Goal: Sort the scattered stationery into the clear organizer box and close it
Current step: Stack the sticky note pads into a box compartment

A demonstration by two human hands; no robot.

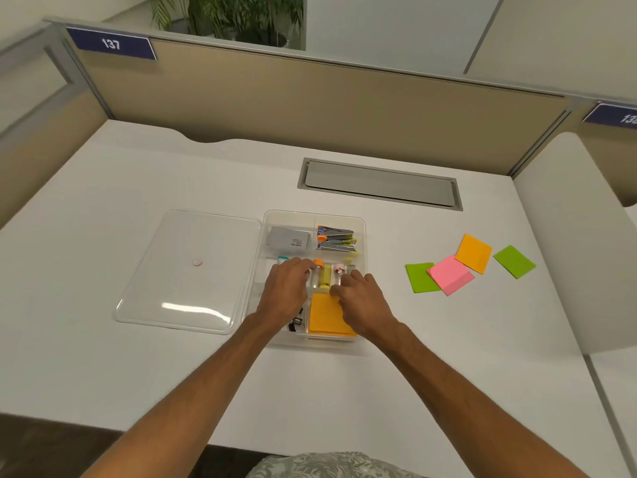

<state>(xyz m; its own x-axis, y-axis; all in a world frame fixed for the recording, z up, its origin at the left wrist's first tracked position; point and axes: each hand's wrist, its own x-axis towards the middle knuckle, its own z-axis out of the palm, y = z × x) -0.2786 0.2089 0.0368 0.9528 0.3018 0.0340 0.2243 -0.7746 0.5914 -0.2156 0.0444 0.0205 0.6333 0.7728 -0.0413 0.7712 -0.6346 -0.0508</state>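
Left hand: my left hand (287, 288) lies palm down over the middle row of the organizer box (358, 224), fingers curled loosely onto the highlighters (324, 276); I cannot tell whether they grip one or only touch.
Right hand: my right hand (362, 301) sits just beside it, fingers bent down at the near ends of the highlighters and the top edge of the orange pad (325, 317); whether anything is pinched I cannot tell.
Box: open on the white desk (138, 174), in front of me, its compartments partly filled.
Back compartments: a grey card box (287, 240) on the left, staplers (336, 239) on the right.
Near compartments: the orange pad lies flat on the right; black binder clips (296, 322) show on the left, partly hidden by my wrist.
Lid: the clear lid (188, 270) lies flat on the desk, just left of the box and touching its side.
Still outside: to the right, well apart from the box, two green sticky pads (418, 278) (514, 261), a pink pad (450, 274) and an orange sticky pad (474, 253); the pink one overlaps the left green one and meets the orange one.
Desk fixture: a grey cable hatch (379, 183) behind the box.
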